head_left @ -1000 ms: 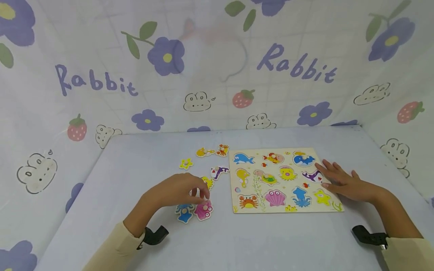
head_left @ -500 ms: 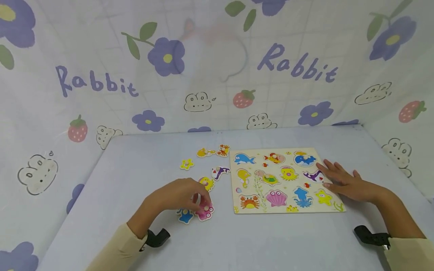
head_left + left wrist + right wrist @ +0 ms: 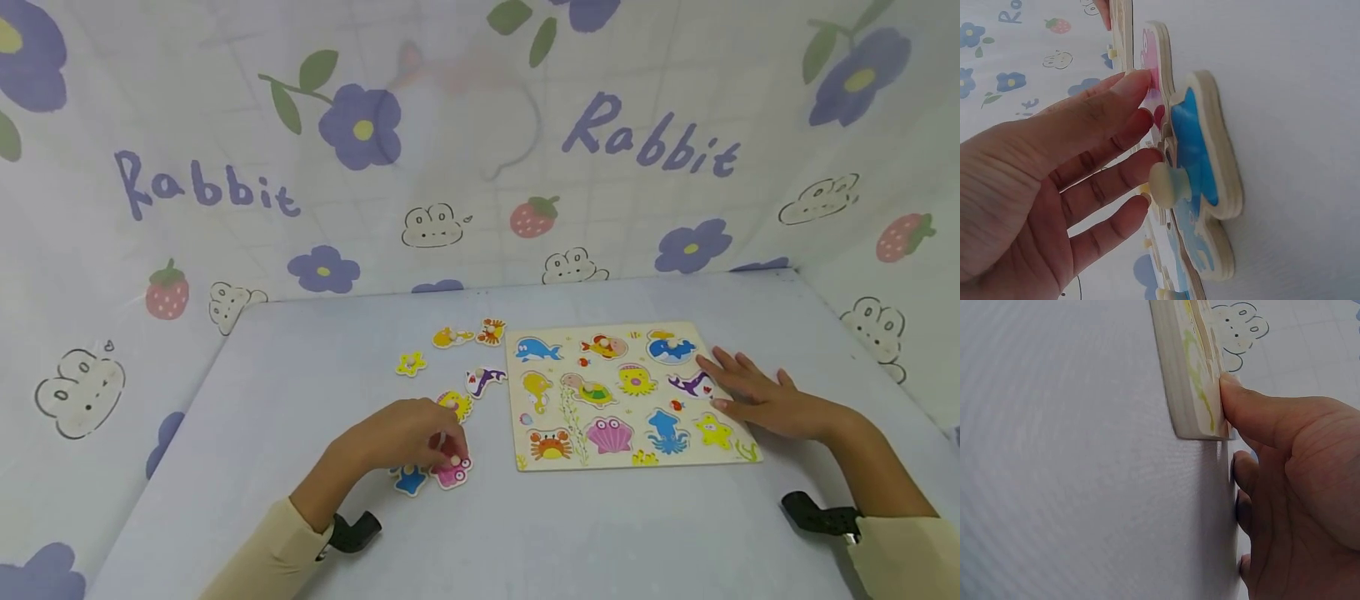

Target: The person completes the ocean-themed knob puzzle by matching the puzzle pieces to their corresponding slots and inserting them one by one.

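In the head view, my left hand (image 3: 405, 432) is over a pink shell puzzle piece (image 3: 453, 477), its thumb and fingertips pinching at the small knob. The left wrist view has the thumb and index finger against the pink shell's face; the knob is hidden behind them. A blue squid piece (image 3: 1194, 140) with a pale knob (image 3: 1167, 185) lies right beside it. My right hand (image 3: 772, 406) rests on the right edge of a wooden sea-animal puzzle board (image 3: 600, 463), fingers stretched out. The thumb (image 3: 1254, 409) touches the board's top face in the right wrist view.
Left of the board lie a yellow octopus piece (image 3: 454, 405), a purple-and-white orca piece (image 3: 484, 382), a star piece (image 3: 411, 363), a seahorse piece (image 3: 452, 337) and a crab piece (image 3: 491, 332). A patterned curtain (image 3: 465, 158) hangs behind the table (image 3: 600, 533).
My left hand has come down onto the pink shell piece, and its fingertips have closed at the knob. The right hand stays on the board's edge.
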A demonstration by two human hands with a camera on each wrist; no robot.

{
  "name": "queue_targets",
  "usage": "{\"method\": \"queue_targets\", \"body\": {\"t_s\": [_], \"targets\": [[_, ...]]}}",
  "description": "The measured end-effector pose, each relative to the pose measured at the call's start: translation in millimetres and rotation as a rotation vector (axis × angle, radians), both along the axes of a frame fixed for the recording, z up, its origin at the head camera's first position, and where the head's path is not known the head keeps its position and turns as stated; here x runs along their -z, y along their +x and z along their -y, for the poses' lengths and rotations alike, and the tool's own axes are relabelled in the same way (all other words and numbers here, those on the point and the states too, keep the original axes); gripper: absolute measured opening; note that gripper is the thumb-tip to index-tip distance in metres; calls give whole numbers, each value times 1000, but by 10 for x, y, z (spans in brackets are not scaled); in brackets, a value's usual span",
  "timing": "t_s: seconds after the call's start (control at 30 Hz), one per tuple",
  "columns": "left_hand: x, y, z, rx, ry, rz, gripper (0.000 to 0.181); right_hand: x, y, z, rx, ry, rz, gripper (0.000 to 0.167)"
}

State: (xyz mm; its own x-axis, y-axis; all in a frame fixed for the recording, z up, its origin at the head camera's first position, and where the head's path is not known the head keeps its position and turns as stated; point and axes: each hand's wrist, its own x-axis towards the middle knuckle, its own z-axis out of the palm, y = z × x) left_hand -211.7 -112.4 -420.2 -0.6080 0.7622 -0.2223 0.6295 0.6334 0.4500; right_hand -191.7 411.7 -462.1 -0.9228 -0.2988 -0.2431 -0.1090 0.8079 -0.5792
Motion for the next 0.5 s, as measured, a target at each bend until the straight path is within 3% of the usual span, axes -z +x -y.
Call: {"method": "queue_targets", "body": {"t_s": [0.5], "targets": [[37,-26,-23,1,-30,-48,9,-25,10,21,-1,13,5,77]]}}
